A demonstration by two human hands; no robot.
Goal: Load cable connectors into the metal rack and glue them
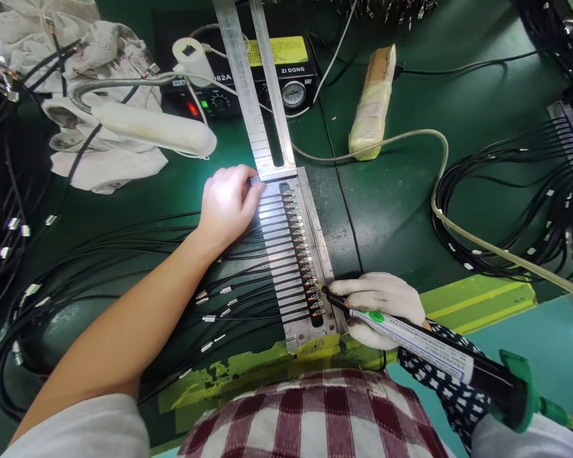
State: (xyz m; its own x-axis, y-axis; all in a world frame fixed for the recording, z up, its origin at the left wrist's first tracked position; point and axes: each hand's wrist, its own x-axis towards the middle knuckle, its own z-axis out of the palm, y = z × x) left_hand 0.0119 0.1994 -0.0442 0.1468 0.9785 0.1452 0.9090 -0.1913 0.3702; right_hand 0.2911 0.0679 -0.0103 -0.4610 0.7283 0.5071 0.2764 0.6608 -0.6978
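My bare left hand [229,200] is closed at the upper left corner of a metal fixture [277,267], thumb and fingers pinched at its edge. A row of thin black cables [248,275] lies side by side across the fixture, their connector ends [304,261] lined up over a slot. In a white glove, my right hand [384,305] is wrapped round a black glue syringe [420,350] with a white label. The syringe's tip [325,291] points left at the connectors near the lower part of the row; whether it touches them I cannot tell.
Behind the fixture stands a black dispenser box [293,73] with a gauge. A lit white lamp [155,130] hangs over the left side. A wrapped block [373,105], a clear hose [487,238] and coiled cables [496,222] lie at right; crumpled cloth [109,63] lies at left.
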